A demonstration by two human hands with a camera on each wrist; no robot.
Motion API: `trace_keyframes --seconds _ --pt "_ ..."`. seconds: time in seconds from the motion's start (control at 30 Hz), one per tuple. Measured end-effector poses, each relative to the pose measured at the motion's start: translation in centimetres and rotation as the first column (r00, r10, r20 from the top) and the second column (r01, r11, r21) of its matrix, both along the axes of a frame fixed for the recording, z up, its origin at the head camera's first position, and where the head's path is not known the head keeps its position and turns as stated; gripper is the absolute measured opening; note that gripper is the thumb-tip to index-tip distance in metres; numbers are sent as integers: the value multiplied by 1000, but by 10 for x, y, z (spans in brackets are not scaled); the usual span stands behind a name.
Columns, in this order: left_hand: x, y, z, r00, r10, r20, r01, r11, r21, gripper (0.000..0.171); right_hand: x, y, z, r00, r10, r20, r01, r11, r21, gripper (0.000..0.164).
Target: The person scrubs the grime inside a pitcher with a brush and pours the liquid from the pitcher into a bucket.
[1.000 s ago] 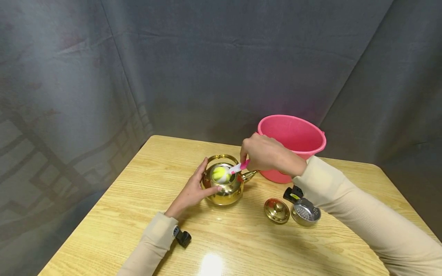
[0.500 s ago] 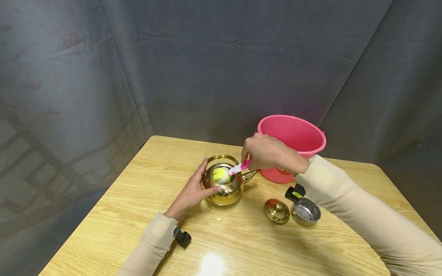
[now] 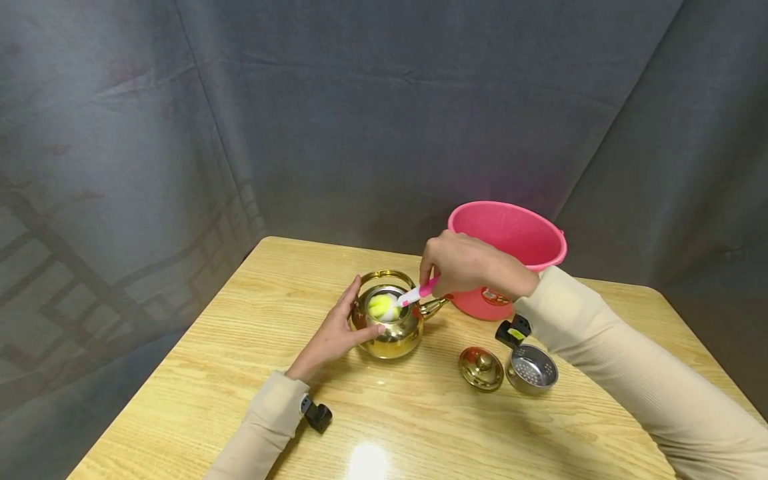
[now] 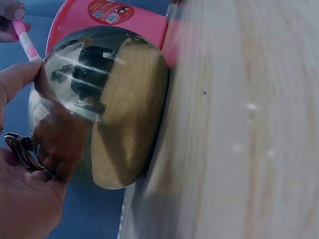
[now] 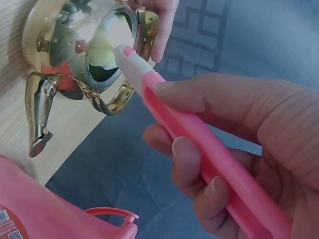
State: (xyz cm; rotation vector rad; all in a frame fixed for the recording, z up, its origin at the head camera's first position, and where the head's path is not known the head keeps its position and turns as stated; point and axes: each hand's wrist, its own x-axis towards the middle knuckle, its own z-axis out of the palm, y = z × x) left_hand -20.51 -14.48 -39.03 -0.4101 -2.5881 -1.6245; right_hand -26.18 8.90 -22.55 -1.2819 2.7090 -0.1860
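A shiny gold teapot [image 3: 393, 341] stands upright and lidless on the table, its spout turned right. My left hand [image 3: 339, 330] grips its left side, thumb at the front near the rim and fingers around the back by the handle. With curled fingers, my right hand [image 3: 459, 263] holds a sponge brush by its pink and white handle [image 5: 214, 154], which slants down into the pot. The brush's yellow and white sponge head [image 3: 383, 307] sits in the teapot's opening; its lower part is hidden inside.
Behind my right hand is a pink bucket [image 3: 510, 227]. Right of the teapot lie a gold lid [image 3: 481, 369] and a perforated metal strainer [image 3: 532, 370], close together on the wooden table [image 3: 240, 387]. Grey cloth [image 3: 390, 133] hangs behind the table.
My right hand and wrist have shifted slightly right, uncovering more of the strainer and the bucket's label. The sponge head stays in the opening; my left hand keeps its hold on the teapot.
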Motion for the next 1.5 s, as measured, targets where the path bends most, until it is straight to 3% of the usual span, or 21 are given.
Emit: trace_keyframes --seconds 0.17,0.23,0.47,0.63,1.1,1.33,1.5 --pt "14 6 24 1000 -6 21 6 1000 -7 100 -3 0 3 1000 21 10 -21 1000 7 15" --pt "17 6 29 1000 -6 23 6 1000 -9 100 -4 0 4 999 30 14 -30 1000 8 15" --pt "-2 1 -3 1000 15 -20 -15 1000 -20 104 -9 -2 7 998 55 25 -55 998 26 13" --pt "-6 0 -11 999 31 -26 -33 998 -49 106 -11 -3 9 998 38 41 -40 998 45 14" --pt "-7 1 -11 999 35 -24 -36 998 -54 107 -13 -9 15 999 17 39 -20 996 87 19" --pt "-7 1 -11 999 41 -14 -41 998 -52 107 -14 -16 20 999 -18 43 12 990 143 21" --pt "-7 1 -10 999 45 -18 -46 998 -51 106 -15 -22 25 999 -2 32 -5 980 200 24"
